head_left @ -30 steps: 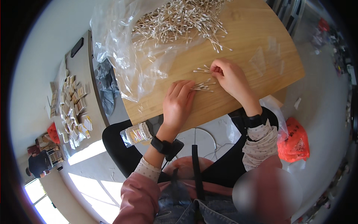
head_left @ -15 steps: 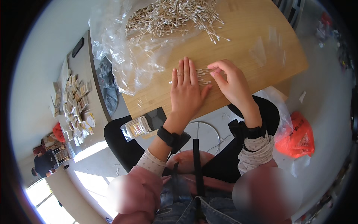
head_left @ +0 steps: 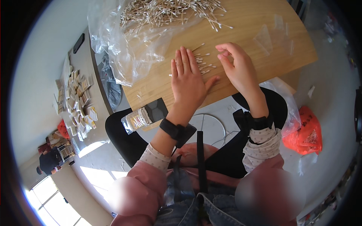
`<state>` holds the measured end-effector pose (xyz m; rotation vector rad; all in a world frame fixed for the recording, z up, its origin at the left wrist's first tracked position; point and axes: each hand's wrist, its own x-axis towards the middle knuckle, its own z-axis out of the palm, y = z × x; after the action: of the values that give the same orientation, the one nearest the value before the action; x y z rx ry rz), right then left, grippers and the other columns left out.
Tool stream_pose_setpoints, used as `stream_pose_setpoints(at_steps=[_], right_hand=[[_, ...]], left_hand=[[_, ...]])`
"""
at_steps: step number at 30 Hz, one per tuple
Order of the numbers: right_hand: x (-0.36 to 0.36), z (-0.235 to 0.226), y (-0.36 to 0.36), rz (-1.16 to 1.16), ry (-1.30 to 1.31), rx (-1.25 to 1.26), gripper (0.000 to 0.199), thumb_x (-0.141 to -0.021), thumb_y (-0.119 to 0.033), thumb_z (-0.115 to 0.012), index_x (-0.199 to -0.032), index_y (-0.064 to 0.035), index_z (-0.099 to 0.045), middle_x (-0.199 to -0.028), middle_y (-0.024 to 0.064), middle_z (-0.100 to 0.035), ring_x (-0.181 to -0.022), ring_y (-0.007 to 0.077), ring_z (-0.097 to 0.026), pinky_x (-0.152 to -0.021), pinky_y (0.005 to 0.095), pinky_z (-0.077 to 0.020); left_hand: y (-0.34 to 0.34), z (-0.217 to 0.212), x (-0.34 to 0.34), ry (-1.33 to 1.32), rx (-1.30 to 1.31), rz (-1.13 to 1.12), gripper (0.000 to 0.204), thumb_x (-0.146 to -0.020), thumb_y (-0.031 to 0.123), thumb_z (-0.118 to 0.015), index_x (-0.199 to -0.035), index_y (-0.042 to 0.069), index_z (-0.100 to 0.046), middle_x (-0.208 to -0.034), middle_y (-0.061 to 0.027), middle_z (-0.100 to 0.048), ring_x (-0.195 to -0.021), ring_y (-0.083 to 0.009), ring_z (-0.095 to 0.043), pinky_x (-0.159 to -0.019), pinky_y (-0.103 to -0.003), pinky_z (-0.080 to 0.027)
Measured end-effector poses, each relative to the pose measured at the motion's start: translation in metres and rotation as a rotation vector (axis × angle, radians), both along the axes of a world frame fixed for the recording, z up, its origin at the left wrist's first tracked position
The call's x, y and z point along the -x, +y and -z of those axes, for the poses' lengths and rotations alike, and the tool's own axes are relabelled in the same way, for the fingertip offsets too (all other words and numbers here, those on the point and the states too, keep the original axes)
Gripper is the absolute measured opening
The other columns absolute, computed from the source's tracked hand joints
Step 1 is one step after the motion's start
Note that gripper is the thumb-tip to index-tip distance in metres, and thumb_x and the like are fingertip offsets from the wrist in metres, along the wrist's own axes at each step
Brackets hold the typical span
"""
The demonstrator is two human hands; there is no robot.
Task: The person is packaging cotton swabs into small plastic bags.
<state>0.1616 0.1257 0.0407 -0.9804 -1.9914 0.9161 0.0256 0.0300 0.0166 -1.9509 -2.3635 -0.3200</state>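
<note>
Nearest the person, a small clear packet (head_left: 137,119) filled with cotton swabs lay at the near edge of the wooden bench (head_left: 256,34), beside a dark flat hexagon-patterned piece (head_left: 156,110), and both sat just short of the left hand (head_left: 187,81). That hand lay flat and released, palm down, fingers together and stretched forward, grasping nothing. Its fingertips reached a small loose group of cotton swabs (head_left: 203,63) scattered on the wood between the two hands. The right hand (head_left: 238,67) hovered just right of that group, fingers curled loosely inward and thumb close to them; whether it pinched a swab could not be told. To do the gathering well, I judged the flat left hand should serve as a straight stop while the right swept the swabs against it so that their tips lined up, pressing lightly so the thin sticks neither rolled nor bent. Beyond the left hand a large crumpled clear plastic bag (head_left: 128,49) spread over the bench's far-left corner, and a big heap of swabs (head_left: 169,13) lay partly on it. Right of the heap, small empty clear sleeves (head_left: 266,37) lay flat. Well right of the bench an orange plastic bag (head_left: 307,132) sat on the floor; far left, on a grey counter (head_left: 96,94), many small tan packets (head_left: 77,100) were spread.
</note>
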Motion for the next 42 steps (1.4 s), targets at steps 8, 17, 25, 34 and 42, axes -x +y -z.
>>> stream_pose_setpoints(at_steps=[8, 17, 25, 34, 42], right_hand=[[-0.007, 0.016, 0.001, -0.087, -0.052, -0.043, 0.045, -0.084, -0.01, -0.072, -0.125, -0.0039, -0.055, -0.123, 0.015, -0.06, -0.114, 0.0319, -0.057, -0.096, 0.0397, -0.0469], [0.017, 0.023, -0.007, -0.205, -0.142, -0.222, 0.074, -0.073, -0.013, -0.082, -0.137, -0.0049, -0.045, -0.136, 0.0148, -0.052, -0.129, 0.0366, -0.046, -0.108, 0.044, -0.0396], [0.015, 0.0, -0.006, -0.275, -0.1, -0.196, 0.029, -0.073, -0.004, -0.077, -0.099, -0.0078, -0.064, -0.116, 0.0089, -0.059, -0.113, 0.0312, -0.054, -0.095, 0.0406, -0.0458], [0.02, 0.004, -0.007, -0.276, -0.212, -0.343, 0.015, -0.072, -0.004, -0.075, -0.077, -0.0073, -0.062, -0.087, 0.0035, -0.056, -0.09, 0.0253, -0.055, -0.081, 0.0382, -0.0453], [-0.001, 0.002, -0.012, -0.301, -0.341, -0.137, 0.015, -0.075, -0.003, -0.072, -0.076, -0.0065, -0.057, -0.084, 0.0085, -0.057, -0.089, 0.0302, -0.056, -0.082, 0.0411, -0.0437]], left_hand=[[-0.008, -0.008, 0.013, -0.194, -0.089, -0.009, 0.086, -0.096, 0.054, -0.051, -0.149, -0.009, -0.027, -0.156, -0.0274, -0.028, -0.148, -0.0374, -0.024, -0.121, -0.048, -0.016], [-0.055, -0.018, 0.028, -1.201, -0.509, -0.268, 0.048, -0.106, 0.017, -0.039, -0.15, -0.002, -0.031, -0.154, -0.0164, -0.037, -0.143, -0.0254, -0.034, -0.119, -0.039, -0.022], [-0.04, -0.018, 0.023, -0.466, -0.259, -0.042, 0.061, -0.094, 0.009, -0.057, -0.149, -0.002, -0.032, -0.156, -0.0207, -0.034, -0.148, -0.035, -0.026, -0.12, -0.049, -0.018], [-0.026, -0.014, 0.014, -0.336, -0.057, 0.064, 0.074, -0.087, 0.016, -0.051, -0.151, -0.008, -0.023, -0.159, -0.0261, -0.021, -0.15, -0.0407, -0.015, -0.12, -0.056, -0.01], [-0.019, -0.001, 0.011, -0.138, 0.028, 0.1, 0.075, -0.094, 0.032, -0.048, -0.151, -0.01, -0.023, -0.159, -0.0267, -0.02, -0.151, -0.0384, -0.015, -0.122, -0.049, -0.013]])
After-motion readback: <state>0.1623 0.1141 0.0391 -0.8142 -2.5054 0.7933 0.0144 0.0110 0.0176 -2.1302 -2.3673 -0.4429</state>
